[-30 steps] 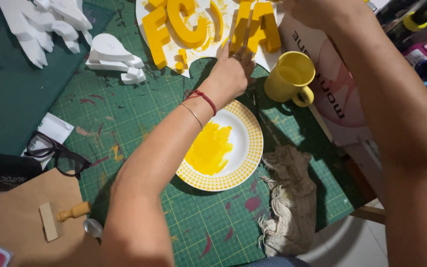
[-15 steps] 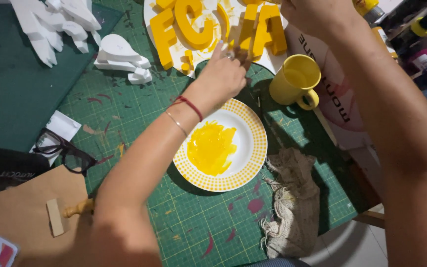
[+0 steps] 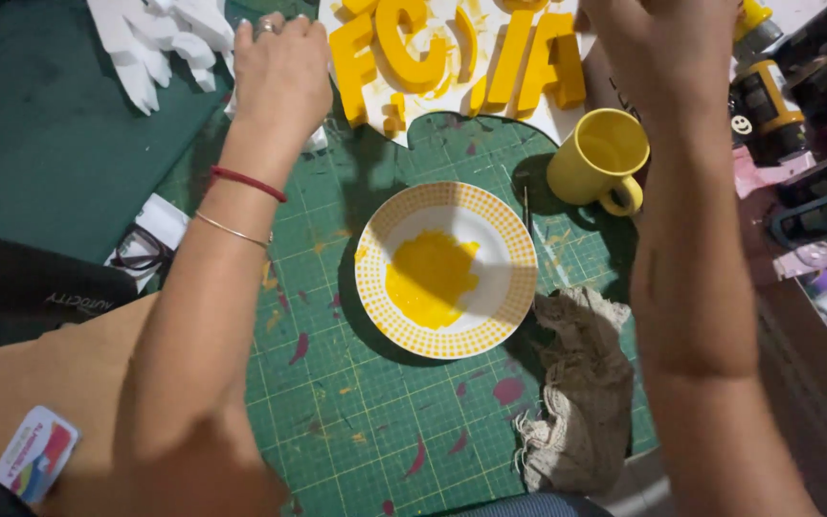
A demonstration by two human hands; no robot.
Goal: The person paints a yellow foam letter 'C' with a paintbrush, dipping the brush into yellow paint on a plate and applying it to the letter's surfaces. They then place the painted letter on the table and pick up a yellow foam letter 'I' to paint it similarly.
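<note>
Left hand (image 3: pixel 279 72): arm stretched up across the green mat (image 3: pixel 356 421), palm down, fingers curled over a white foam piece (image 3: pixel 316 140) at the mat's top left edge. Most of that piece is hidden under the hand; whether it is actually gripped cannot be told. Red cord and thin bangle on the wrist.

Right hand (image 3: pixel 667 53): forearm runs up the right side, hand raised near the top edge above the yellow letters (image 3: pixel 413 48). Fingers cut off by the frame, so their state cannot be told.

Yellow letters lie on white paper (image 3: pixel 552 124) at top centre, between the two hands. More white foam shapes (image 3: pixel 145 48) sit at top left, just beside the left hand.

Plate (image 3: pixel 446 270) with yellow paint sits mid-mat, between the forearms. Yellow mug (image 3: pixel 600 158) just right of it, below the right hand. Rag (image 3: pixel 581 393) lies lower right. Glasses (image 3: pixel 141 254) rest left of the left forearm.
</note>
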